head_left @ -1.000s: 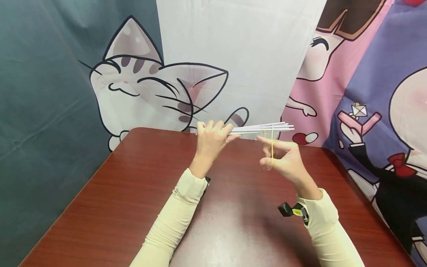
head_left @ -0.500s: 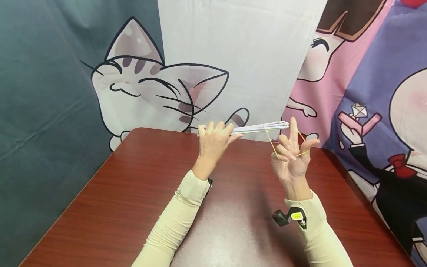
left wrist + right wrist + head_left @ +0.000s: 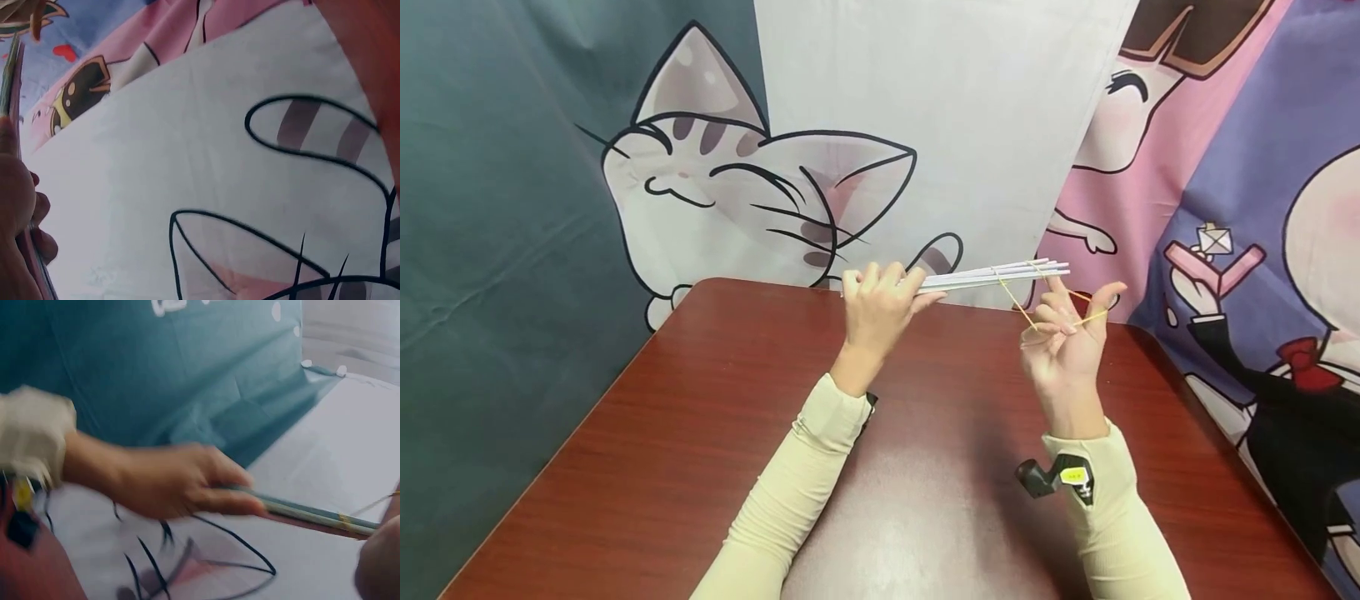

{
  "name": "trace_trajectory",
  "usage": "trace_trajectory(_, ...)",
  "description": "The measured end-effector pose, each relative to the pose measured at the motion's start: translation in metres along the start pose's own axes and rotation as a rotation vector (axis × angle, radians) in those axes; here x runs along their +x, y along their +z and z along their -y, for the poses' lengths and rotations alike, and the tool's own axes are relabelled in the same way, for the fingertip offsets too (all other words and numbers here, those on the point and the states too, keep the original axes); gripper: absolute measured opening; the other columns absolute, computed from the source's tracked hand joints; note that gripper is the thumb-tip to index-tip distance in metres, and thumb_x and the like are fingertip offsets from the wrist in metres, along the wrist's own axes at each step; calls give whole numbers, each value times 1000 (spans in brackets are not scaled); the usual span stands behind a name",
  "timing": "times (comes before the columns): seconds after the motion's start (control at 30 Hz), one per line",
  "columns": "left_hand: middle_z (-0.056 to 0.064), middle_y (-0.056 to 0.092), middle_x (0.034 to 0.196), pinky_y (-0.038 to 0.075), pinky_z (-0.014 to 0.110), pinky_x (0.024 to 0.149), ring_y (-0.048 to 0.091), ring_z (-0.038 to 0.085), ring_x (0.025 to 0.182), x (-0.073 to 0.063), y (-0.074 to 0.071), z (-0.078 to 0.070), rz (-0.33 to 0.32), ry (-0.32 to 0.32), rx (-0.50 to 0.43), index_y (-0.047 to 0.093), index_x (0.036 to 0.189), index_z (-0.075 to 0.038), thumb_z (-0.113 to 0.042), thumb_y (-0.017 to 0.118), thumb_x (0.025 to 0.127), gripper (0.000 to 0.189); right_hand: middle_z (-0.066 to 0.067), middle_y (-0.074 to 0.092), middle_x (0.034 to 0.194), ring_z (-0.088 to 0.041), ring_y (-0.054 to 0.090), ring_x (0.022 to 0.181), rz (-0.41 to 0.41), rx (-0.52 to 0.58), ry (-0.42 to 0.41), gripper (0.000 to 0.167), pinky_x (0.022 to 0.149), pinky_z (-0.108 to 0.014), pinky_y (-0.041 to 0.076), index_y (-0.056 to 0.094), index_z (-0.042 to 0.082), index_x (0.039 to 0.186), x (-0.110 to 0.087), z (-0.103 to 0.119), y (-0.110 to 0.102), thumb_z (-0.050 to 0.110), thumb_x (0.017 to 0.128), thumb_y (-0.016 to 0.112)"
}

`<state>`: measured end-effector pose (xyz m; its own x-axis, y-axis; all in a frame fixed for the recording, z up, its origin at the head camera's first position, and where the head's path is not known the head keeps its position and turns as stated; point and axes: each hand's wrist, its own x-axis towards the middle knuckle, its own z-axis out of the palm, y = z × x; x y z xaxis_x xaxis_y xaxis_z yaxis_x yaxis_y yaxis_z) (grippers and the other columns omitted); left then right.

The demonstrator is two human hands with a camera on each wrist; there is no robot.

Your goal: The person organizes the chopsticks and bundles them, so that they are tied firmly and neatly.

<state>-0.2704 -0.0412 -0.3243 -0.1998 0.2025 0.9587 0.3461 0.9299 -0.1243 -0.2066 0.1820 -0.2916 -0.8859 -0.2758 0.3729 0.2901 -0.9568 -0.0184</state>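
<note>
My left hand (image 3: 877, 315) grips one end of a bundle of thin, pale sticks (image 3: 966, 280), held level above the table's far edge. At the bundle's other end, a yellow rubber band (image 3: 1018, 307) winds round the sticks and stretches down to my right hand (image 3: 1066, 362). That hand faces palm up, thumb out, middle fingers bent, with the band hooked on its thumb and fingers; its index finger points up at the stick ends. The right wrist view shows a band wrap (image 3: 345, 521) close to the right hand. Fingers curl round the sticks (image 3: 11, 81) in the left wrist view.
A reddish-brown wooden table (image 3: 700, 442) lies under both forearms. Behind it hangs a cartoon-printed cloth (image 3: 1000, 100) with a cat and other figures. A black wrist camera (image 3: 1037, 477) sits on the right cuff.
My right hand has turned from sideways to palm up, spreading the rubber band between thumb and fingers, then moved slightly up and right. The left hand keeps its grip on the sticks, almost unmoved.
</note>
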Motion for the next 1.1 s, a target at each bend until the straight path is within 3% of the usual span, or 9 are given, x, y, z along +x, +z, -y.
trace_trajectory(0.13, -1, 50, 67, 39, 41, 65, 48, 22, 61, 1, 1, 5, -45, 80, -43, 54, 76, -17, -67, 57, 81, 51, -7, 44, 63, -15, 44, 47, -92, -158, 113, 55, 53, -37, 57, 49, -6, 110, 8, 18, 6, 48, 96, 54)
trace_trajectory(0.27, -3, 49, 66, 39, 40, 65, 47, 20, 61, 4, 3, 8, -97, 142, -52, 52, 73, -17, -68, 57, 80, 51, -13, 62, 80, -9, 47, 52, -221, -486, 256, 43, 52, -26, 55, 57, -9, 118, 15, 33, 16, 31, 103, 51)
trace_trajectory(0.4, -5, 49, 65, 39, 38, 64, 47, 19, 60, 8, 3, 12, -136, 186, -62, 52, 72, -19, -70, 53, 83, 52, -15, 70, 96, -5, 54, 57, -173, -908, 411, 34, 48, -14, 48, 69, -5, 116, 22, 48, 25, 15, 106, 43)
trace_trajectory(0.53, -5, 49, 64, 39, 38, 63, 46, 19, 60, 11, 1, 15, -147, 205, -78, 52, 71, -19, -70, 47, 86, 54, -5, 68, 88, -4, 44, 53, -122, -1211, 433, 30, 46, -14, 43, 66, 5, 125, 26, 57, 30, 4, 103, 46)
trace_trajectory(0.6, -5, 48, 64, 38, 38, 63, 46, 19, 59, 12, 0, 16, -136, 203, -84, 52, 71, -19, -70, 50, 85, 53, -3, 67, 85, -6, 50, 55, -130, -1303, 375, 29, 49, -17, 47, 66, 8, 125, 26, 58, 31, 3, 101, 50)
trace_trajectory(0.67, -4, 48, 63, 38, 39, 62, 46, 19, 59, 12, 0, 18, -119, 200, -88, 52, 71, -19, -69, 55, 81, 52, -2, 68, 86, -9, 59, 61, -93, -1458, 255, 27, 54, -21, 52, 68, 9, 120, 23, 58, 31, 1, 98, 56)
trace_trajectory(0.9, -2, 51, 68, 39, 41, 67, 48, 21, 63, 13, -3, 18, -1, 177, -81, 57, 77, -17, -65, 65, 78, 48, -7, 71, 96, -7, 65, 79, 333, -2179, -231, 26, 65, -14, 50, 74, 0, 101, 21, 47, 26, -10, 77, 77)
trace_trajectory(1.0, -2, 54, 73, 39, 42, 70, 50, 22, 68, 13, -5, 13, 66, 124, -13, 60, 82, -17, -68, 60, 80, 50, -7, 73, 95, -1, 63, 77, 406, -2314, -401, 26, 65, -11, 47, 77, 4, 98, 27, 39, 21, -8, 74, 81)
trace_trajectory(1.1, -1, 56, 77, 40, 43, 76, 52, 23, 74, 12, -5, 6, 138, 62, 79, 62, 87, -17, -71, 56, 79, 55, -9, 74, 87, 1, 60, 67, 424, -2344, -521, 27, 59, -10, 44, 77, 1, 95, 30, 35, 13, -11, 72, 81)
